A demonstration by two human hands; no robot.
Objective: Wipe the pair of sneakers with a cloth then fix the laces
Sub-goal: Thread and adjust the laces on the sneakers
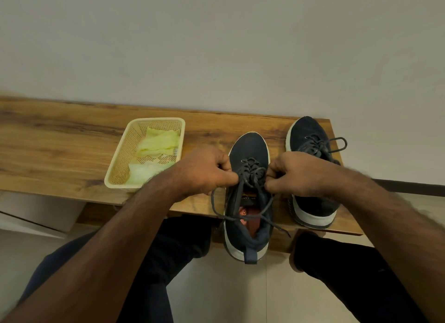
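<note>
Laces on the near sneaker are dark and loose, and both hands are pulling on them. This shoe is dark blue with a white sole. It sits at the front edge of the wooden table, and its heel sticks out past the edge, toward the person. Its toe points to the wall. Two long lace ends hang down and cross over the open top of the shoe, where an orange inside shows.

The left hand has its fingers curled tight, and it pinches the lace on the left side of the shoe. The right hand has its fingers curled too, and it pinches the lace on the right side. The two hands are close, with the laces between them.

The other sneaker stands just to the right, a bit farther back, near the table's right end. Its laces look tied, with one loop sticking out to the right.

On the left, near the left arm, is a cream basket with little holes. A pale yellow cloth lies inside it.

Below the table you can see the person's dark trousers and a pale floor
</note>
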